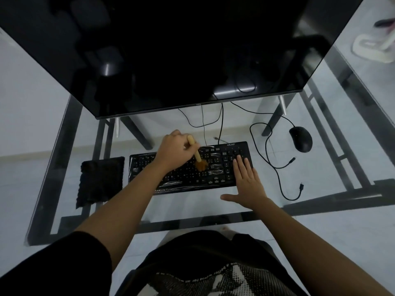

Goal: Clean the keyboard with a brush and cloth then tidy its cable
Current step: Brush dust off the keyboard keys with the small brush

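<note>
From my remote seat everything centres on the keyboard, which lies flat on the glass counter. The left grip is curled tight round the pale handle of the brush. The handle slants down to the right, and its brown bristles touch the keys just right of the keyboard's middle. That forearm crosses the keyboard's left half and hides a band of keys. The right grip lies flat with straight fingers on the keyboard's right end. It covers the number keys there, and its thumb is spread out over the glass in front of the keyboard.

Glare streaks the keys, so I cannot read most legends. The dark cloth lies just left of the keyboard, apart from it. A mouse sits well to the right and further back. Behind the keyboard the monitor is black, and its upper part is cut off by the frame.

One thin cable runs from the keyboard's back edge up under the monitor. A second, loose cable loops on the glass to the right, with its plug ends lying free. I cannot tell which one belongs to the keyboard. At the far right corner something pale on the floor is too blurred to name.
</note>
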